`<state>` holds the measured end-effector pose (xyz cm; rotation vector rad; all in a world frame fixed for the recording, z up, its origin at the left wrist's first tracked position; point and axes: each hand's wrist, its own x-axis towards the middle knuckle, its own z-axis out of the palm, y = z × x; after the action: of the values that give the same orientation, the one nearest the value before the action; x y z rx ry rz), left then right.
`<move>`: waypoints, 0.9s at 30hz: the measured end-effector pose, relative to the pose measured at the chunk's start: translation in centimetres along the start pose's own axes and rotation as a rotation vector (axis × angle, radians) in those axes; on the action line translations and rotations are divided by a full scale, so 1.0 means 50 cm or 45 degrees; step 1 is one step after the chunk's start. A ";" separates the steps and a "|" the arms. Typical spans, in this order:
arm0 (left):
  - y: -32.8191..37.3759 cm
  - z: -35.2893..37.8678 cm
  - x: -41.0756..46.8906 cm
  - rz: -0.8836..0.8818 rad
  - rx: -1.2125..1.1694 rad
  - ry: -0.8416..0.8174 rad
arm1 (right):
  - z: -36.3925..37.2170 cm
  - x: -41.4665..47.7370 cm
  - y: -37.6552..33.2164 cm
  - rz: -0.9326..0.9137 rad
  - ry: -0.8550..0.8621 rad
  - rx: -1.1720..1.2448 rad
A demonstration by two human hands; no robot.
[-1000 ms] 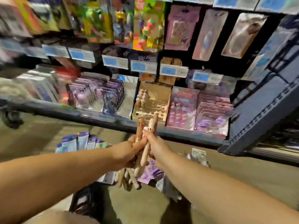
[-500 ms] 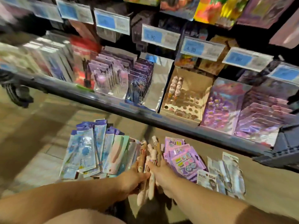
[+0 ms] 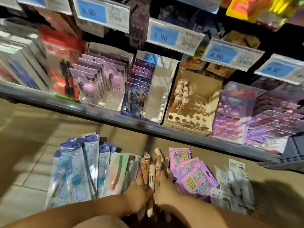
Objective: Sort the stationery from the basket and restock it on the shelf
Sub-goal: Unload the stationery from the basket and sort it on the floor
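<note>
The head-worn wide-angle camera is looking forward and steeply down, sitting close above the left hand point(image 3: 138, 193) and right hand point(image 3: 166, 191), which are gripping character pens point(image 3: 145, 171) at bottom centre. It is facing the shelf point(image 3: 65, 103), which is tilting across the upper half above the floor point(image 3: 24, 145).

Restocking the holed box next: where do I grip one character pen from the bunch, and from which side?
Probably pinch the upper barrel just under the figure head, from the side. The held character pens point heads away, and those in the cardboard box stand heads up, so the tip stays free for a hole.
</note>
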<state>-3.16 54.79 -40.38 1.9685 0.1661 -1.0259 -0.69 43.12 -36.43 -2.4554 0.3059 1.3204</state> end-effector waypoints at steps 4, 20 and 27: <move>-0.005 0.000 0.019 -0.068 0.227 0.073 | 0.005 0.020 0.010 -0.005 0.121 -0.132; -0.040 -0.038 0.009 -0.005 0.413 0.235 | 0.025 0.035 0.056 -0.126 0.158 -0.299; -0.028 -0.040 -0.001 -0.051 0.447 0.261 | 0.007 -0.006 0.080 -0.259 0.161 -0.238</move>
<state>-2.63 57.16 -40.70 2.3992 0.1455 -0.9241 -2.49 39.60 -37.09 -2.6475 -0.0404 1.1579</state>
